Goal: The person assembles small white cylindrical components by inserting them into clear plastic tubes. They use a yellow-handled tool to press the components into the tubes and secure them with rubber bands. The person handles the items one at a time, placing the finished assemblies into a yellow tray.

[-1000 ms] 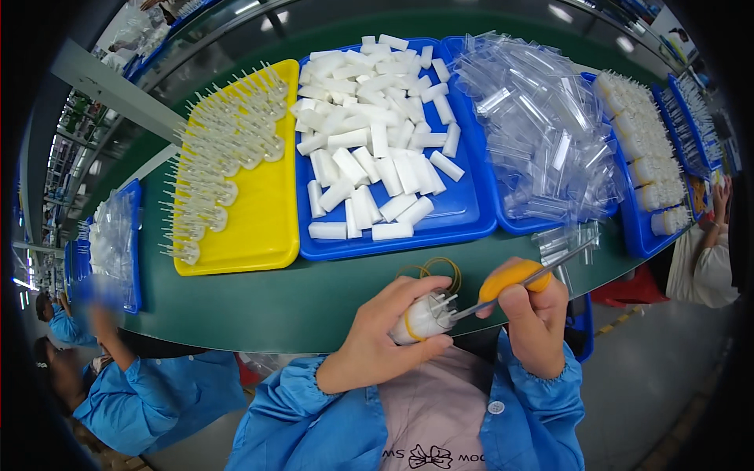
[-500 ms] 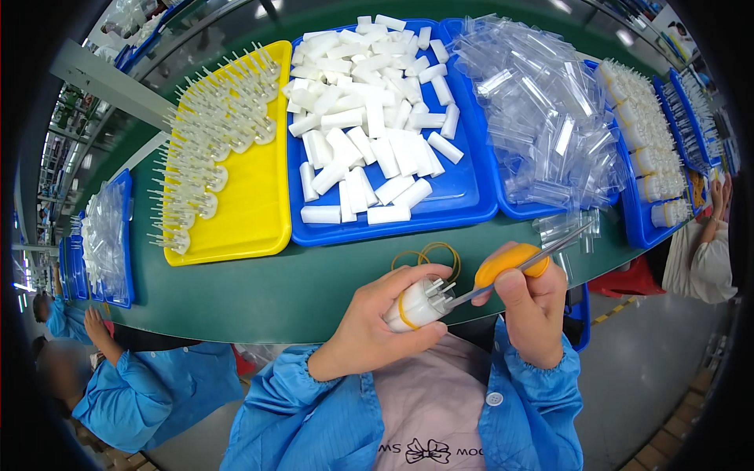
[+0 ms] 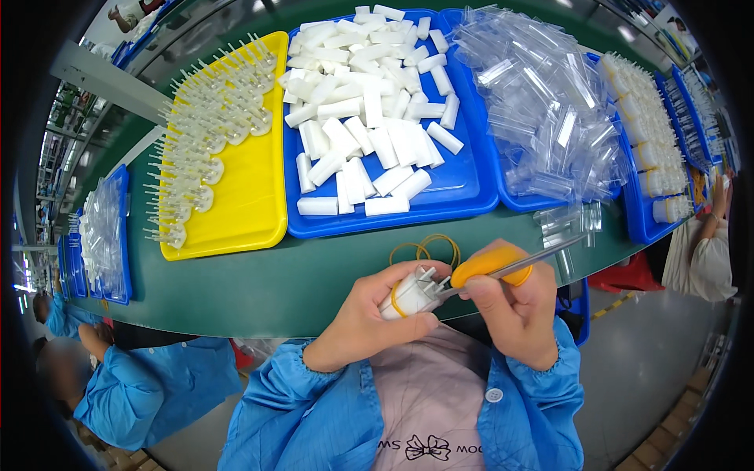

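My left hand [image 3: 364, 319] is wrapped round a white rounded piece [image 3: 408, 297] with several short pale pins standing up from its end. A yellow-orange rubber band [image 3: 397, 301] circles its middle. My right hand [image 3: 514, 310] grips a slim grey metal tool [image 3: 542, 255], slanted from upper right down to the pins. Its low end is at or beside the pins; whether it touches them I cannot tell. An orange finger cover [image 3: 491, 265] sits on the right index finger. Just beyond the piece, loose rubber bands [image 3: 424, 243] lie on the green table [image 3: 236, 294].
Across the far side are a yellow tray [image 3: 236, 228] of pinned white bases, a blue tray [image 3: 463, 184] of white blocks and another blue tray [image 3: 518, 200] of clear plastic sleeves. Banded white assemblies [image 3: 648, 157] fill a tray at right. A co-worker's blue sleeve [image 3: 133, 392] is at left.
My right hand has moved slightly left and down, bringing the metal tool closer in among the pins. My left hand still holds the white piece, tilted a little differently.
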`<state>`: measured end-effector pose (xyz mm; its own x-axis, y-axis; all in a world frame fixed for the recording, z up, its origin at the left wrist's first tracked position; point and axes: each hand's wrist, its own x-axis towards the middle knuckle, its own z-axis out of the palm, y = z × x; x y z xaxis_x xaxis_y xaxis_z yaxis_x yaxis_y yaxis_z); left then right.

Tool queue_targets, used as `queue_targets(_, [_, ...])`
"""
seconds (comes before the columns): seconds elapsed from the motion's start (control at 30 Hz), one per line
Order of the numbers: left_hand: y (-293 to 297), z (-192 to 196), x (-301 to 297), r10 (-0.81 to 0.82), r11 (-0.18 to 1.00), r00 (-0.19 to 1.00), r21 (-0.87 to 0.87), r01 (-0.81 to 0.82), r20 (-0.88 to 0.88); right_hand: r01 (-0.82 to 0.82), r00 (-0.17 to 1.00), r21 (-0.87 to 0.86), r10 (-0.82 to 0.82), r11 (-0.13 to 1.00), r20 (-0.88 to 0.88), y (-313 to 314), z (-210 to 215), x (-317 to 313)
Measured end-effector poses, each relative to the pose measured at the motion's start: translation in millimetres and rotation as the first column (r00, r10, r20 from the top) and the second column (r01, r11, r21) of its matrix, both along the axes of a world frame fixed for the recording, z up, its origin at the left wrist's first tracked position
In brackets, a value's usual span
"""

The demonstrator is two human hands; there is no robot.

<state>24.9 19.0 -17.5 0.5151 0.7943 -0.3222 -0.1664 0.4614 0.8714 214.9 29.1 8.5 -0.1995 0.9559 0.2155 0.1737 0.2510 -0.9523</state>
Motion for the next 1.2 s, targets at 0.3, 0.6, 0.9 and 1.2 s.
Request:
queue_targets(0.3, [-1.9, -0.2, -15.5, -0.033, 0.982, 0.965, -0.172, 0.08, 0.262, -0.089, 0.946, -0.222, 0.013, 0.971, -0.324, 2.3, -4.3, -4.3])
queue_targets(0.6, [-6.8, 0.4, -8.0, 0.088, 0.994, 0.979, -0.077, -0.075, 0.186, -0.019, 0.945, -0.236, -0.06, 0.972, -0.321, 0.7, -7.5, 10.4])
queue_targets(0.9, [-20.4, -6.3, -2.1, 0.174, 0.965, 0.972, 0.222, -0.137, -0.16, -0.123, 0.96, -0.341, 0.025, 0.932, -0.28, 5.3, -2.0, 9.3])
queue_targets(1.2, [-25.0, -1.4, 0.1, 0.357, 0.805, 0.888, 0.578, -0.135, -0.29, -0.133, 0.95, -0.335, 0.024, 0.933, -0.312, 5.9, 8.0, -1.5])
